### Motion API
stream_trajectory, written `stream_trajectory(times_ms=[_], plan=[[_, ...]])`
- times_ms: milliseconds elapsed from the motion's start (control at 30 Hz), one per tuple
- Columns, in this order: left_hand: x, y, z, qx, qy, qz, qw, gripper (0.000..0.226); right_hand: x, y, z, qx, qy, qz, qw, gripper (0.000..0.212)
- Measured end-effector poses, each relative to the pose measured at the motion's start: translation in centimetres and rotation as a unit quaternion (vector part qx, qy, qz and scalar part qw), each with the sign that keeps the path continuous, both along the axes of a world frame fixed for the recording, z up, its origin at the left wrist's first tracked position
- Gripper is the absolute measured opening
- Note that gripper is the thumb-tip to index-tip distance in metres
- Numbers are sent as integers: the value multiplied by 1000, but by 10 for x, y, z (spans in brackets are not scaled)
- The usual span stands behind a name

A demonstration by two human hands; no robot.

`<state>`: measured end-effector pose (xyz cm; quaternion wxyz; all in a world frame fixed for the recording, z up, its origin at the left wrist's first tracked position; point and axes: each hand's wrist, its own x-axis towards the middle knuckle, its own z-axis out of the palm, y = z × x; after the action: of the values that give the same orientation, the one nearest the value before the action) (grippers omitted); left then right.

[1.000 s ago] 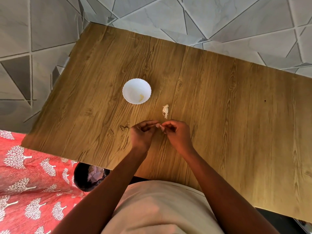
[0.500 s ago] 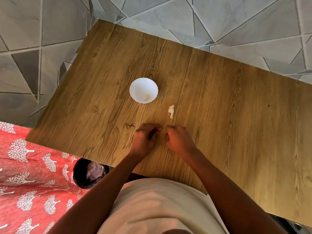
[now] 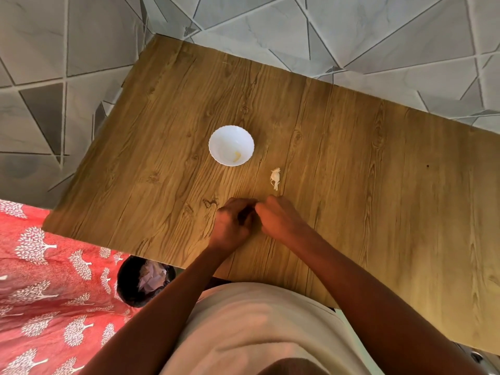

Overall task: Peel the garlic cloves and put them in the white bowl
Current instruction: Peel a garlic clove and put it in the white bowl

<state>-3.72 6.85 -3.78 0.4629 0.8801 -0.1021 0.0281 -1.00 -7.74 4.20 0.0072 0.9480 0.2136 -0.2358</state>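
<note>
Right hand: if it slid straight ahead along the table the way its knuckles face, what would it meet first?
Probably the scrap of garlic skin, lying just beyond the right hand on the wooden table. The white bowl sits off to the left of that line. The hand's exact heading is hard to judge.

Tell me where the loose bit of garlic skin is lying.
In the head view, the garlic skin lies on the wooden table, right of and nearer than the white bowl, just beyond the right hand.
</note>
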Motion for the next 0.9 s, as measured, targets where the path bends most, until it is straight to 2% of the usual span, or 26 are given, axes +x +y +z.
stream_trajectory(times_ms=[67, 167, 233, 333, 433, 533, 667, 767, 833, 900], plan=[[-1, 0, 2, -3, 2, 4, 1000, 39, 5, -2, 0, 16, 8, -27, 999, 30], [0, -4, 8, -27, 9, 11, 1000, 37, 15, -14, -7, 118, 34, -155, 980, 19], [1, -8, 12, -36, 26, 16, 999, 33, 14, -24, -16, 198, 61, -248, 946, 10], [6, -8, 11, -21, 50, 13, 998, 27, 1, -32, -25, 314, 107, -357, 873, 15], [9, -9, 13, -50, 80, 13, 995, 19, -8, -35, -28, 360, 107, -392, 840, 14], [12, -11, 18, -83, 94, 10, 992, 12, -9, -33, -28, 371, 114, -368, 845, 12], [20, -10, 21, -113, 127, 0, 985, 10, -10, -33, -27, 389, 70, -323, 860, 20], [23, -13, 26, -127, 162, 5, 978, 12, -11, -34, -27, 356, 15, -237, 904, 17], [23, -14, 26, -141, 188, 17, 972, 18, -14, -33, -27, 278, -40, -153, 948, 21], [23, -15, 26, -163, 221, 30, 961, 19, -14, -34, -29, 223, -107, -93, 964, 28]])
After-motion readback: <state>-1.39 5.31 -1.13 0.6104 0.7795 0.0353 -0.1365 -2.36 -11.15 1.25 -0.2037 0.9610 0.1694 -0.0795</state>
